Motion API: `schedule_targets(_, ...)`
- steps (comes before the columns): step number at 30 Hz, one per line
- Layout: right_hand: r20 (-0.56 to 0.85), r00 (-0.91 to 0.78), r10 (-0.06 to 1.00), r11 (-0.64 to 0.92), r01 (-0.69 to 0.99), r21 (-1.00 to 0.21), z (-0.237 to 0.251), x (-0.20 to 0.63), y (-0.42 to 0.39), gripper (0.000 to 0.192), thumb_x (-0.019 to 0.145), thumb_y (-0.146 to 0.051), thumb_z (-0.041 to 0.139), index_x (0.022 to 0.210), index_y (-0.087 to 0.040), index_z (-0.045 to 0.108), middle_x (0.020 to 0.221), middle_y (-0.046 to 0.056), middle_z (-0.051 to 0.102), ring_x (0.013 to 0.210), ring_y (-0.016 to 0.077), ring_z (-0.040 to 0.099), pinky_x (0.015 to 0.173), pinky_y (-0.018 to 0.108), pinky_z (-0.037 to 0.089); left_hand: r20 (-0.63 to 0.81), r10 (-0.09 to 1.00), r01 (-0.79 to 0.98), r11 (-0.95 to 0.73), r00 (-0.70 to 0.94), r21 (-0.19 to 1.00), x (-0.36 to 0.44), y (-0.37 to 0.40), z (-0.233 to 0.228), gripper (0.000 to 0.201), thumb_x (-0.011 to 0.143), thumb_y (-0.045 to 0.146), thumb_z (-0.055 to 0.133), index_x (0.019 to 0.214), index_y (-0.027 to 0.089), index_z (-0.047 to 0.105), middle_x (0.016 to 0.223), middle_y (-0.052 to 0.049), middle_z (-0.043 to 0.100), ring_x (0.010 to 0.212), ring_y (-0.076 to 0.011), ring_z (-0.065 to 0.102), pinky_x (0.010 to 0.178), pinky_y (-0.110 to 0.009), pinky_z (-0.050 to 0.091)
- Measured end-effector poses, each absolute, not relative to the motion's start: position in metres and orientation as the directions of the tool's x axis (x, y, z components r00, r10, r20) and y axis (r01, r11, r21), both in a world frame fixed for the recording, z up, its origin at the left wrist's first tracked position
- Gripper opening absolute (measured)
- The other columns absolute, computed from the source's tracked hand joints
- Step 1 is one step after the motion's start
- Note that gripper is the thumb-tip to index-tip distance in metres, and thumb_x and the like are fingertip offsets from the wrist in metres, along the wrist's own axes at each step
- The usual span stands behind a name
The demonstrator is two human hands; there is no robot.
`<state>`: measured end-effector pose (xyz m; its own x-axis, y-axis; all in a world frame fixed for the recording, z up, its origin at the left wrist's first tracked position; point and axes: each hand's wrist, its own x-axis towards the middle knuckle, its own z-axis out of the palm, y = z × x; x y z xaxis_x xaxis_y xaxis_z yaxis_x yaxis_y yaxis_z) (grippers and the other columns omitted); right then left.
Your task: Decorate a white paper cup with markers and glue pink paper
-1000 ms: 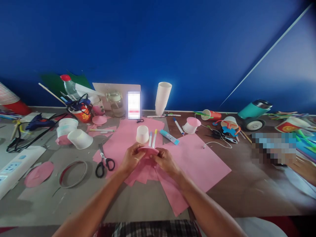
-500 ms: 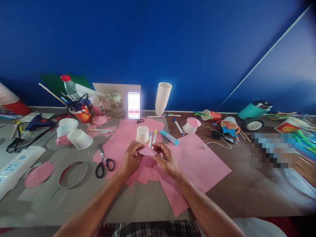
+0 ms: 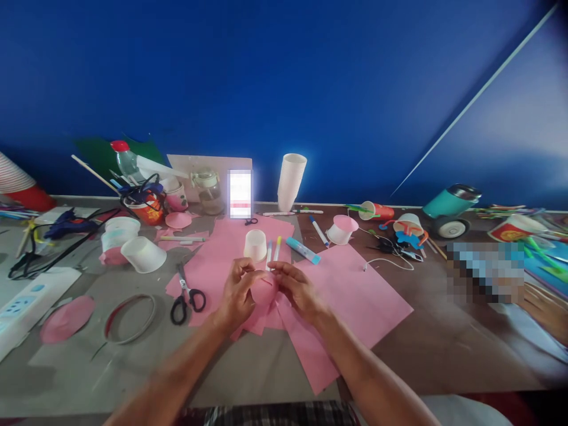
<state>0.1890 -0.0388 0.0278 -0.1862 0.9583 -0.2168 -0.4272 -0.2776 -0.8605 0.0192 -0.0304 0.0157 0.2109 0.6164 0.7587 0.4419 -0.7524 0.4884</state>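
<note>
A small pink paper cone [image 3: 262, 291] is held between my two hands over the pink sheets, tilted so its face is turned toward me. My left hand [image 3: 240, 294] is closed on its left side, thumb on the paper. At its right edge, my right hand [image 3: 296, 289] pinches it with the fingertips. Just beyond the hands stands a white paper cup [image 3: 255, 245], upside down, with two markers [image 3: 277, 248] beside it. Black-handled scissors [image 3: 187, 297] lie left of my left hand. Under the hands are pink paper sheets [image 3: 355, 290].
A tape roll [image 3: 129, 319], a pink paper disc [image 3: 67, 319] and a power strip [image 3: 35, 302] lie at left. A phone [image 3: 240, 195] and a cup stack [image 3: 291, 182] stand at the back. Right are a pink-topped cup [image 3: 341, 229], a glue tube [image 3: 303, 250] and another person's hand [image 3: 544, 310].
The pink cone has been tipped up in my hands, so its broad face now shows instead of its edge. Both hands stay on it. The view has shifted slightly.
</note>
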Motion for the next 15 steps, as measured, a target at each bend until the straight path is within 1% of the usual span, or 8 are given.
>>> schedule_targets(1,-0.239,-0.206,0.949,-0.308,-0.437,-0.845,0.0286,0.1892,-0.0387,0.029,0.065,-0.025,0.075,0.094,-0.021,0.073,0.080,0.000,0.066,0.068,0.0124,0.055,0.064,0.025,0.043,0.731,0.656,0.409,-0.729,0.187,0.549,0.0213,-0.0314,0.0155,0.028,0.085,0.006,0.051,0.102,0.022,0.067,0.098,-0.007,0.054,0.090,-0.0188,0.056,0.074,-0.030,0.050)
schedule_targets(3,-0.254,-0.218,0.942,-0.329,-0.474,-0.817,0.0304,0.1904,-0.0375,0.029,0.060,-0.017,0.073,0.089,-0.020,0.073,0.074,-0.002,0.063,0.063,0.0102,0.051,0.060,0.023,0.040,0.612,0.786,0.304,-0.607,0.089,0.734,0.0249,-0.0327,0.0159,0.024,0.088,0.015,0.053,0.109,0.020,0.064,0.101,-0.008,0.057,0.088,-0.0186,0.057,0.076,-0.031,0.050)
schedule_targets(5,-0.249,-0.196,0.948,-0.316,-0.515,-0.797,0.0318,0.1919,-0.0355,0.028,0.059,-0.015,0.071,0.086,-0.020,0.072,0.070,-0.003,0.061,0.061,0.0094,0.050,0.058,0.022,0.039,0.402,0.916,0.130,-0.398,-0.005,0.908,0.0267,-0.0324,0.0169,0.020,0.091,0.026,0.054,0.108,0.019,0.062,0.097,-0.007,0.059,0.079,-0.0165,0.057,0.074,-0.030,0.050)
schedule_targets(6,-0.244,-0.178,0.953,-0.302,-0.528,-0.794,0.0321,0.1925,-0.0344,0.027,0.059,-0.014,0.070,0.085,-0.020,0.072,0.069,-0.003,0.061,0.060,0.0093,0.050,0.058,0.022,0.039,0.295,0.955,0.031,-0.294,-0.012,0.955,0.0266,-0.0317,0.0173,0.020,0.091,0.032,0.055,0.103,0.018,0.063,0.092,-0.006,0.060,0.077,-0.0162,0.057,0.073,-0.029,0.049)
schedule_targets(8,-0.229,-0.136,0.964,-0.266,-0.537,-0.800,0.0312,0.1929,-0.0323,0.027,0.059,-0.014,0.068,0.085,-0.020,0.070,0.067,-0.003,0.061,0.059,0.0096,0.049,0.057,0.022,0.039,0.136,0.989,-0.144,-0.126,0.062,0.982,0.0250,-0.0302,0.0175,0.028,0.090,0.043,0.056,0.094,0.017,0.066,0.086,-0.005,0.062,0.078,-0.0168,0.057,0.073,-0.028,0.048)
schedule_targets(10,-0.211,-0.097,0.973,-0.229,-0.536,-0.812,0.0289,0.1924,-0.0308,0.028,0.059,-0.015,0.066,0.086,-0.020,0.069,0.067,-0.003,0.061,0.058,0.0102,0.049,0.056,0.022,0.039,0.052,0.982,-0.239,-0.007,0.181,0.971,0.0233,-0.0294,0.0176,0.032,0.088,0.047,0.059,0.093,0.016,0.066,0.085,-0.005,0.063,0.078,-0.0165,0.056,0.073,-0.028,0.047)
schedule_targets(13,-0.190,-0.055,0.980,-0.191,-0.511,-0.838,0.0253,0.1913,-0.0297,0.030,0.059,-0.016,0.065,0.088,-0.020,0.068,0.069,-0.002,0.062,0.060,0.0115,0.051,0.057,0.023,0.040,-0.025,0.952,-0.254,0.107,0.306,0.961,0.0241,-0.0307,0.0201,0.028,0.080,0.041,0.071,0.091,0.016,0.066,0.081,-0.004,0.063,0.072,-0.0146,0.054,0.069,-0.027,0.045)
schedule_targets(15,-0.163,-0.026,0.986,-0.155,-0.472,-0.868,0.0240,0.1916,-0.0295,0.029,0.060,-0.017,0.065,0.089,-0.021,0.068,0.075,-0.001,0.064,0.064,0.0129,0.054,0.059,0.024,0.043,-0.059,0.951,-0.243,0.138,0.304,0.960,0.0266,-0.0320,0.0234,0.026,0.077,0.038,0.074,0.084,0.015,0.065,0.075,-0.002,0.061,0.069,-0.0138,0.053,0.065,-0.026,0.043)
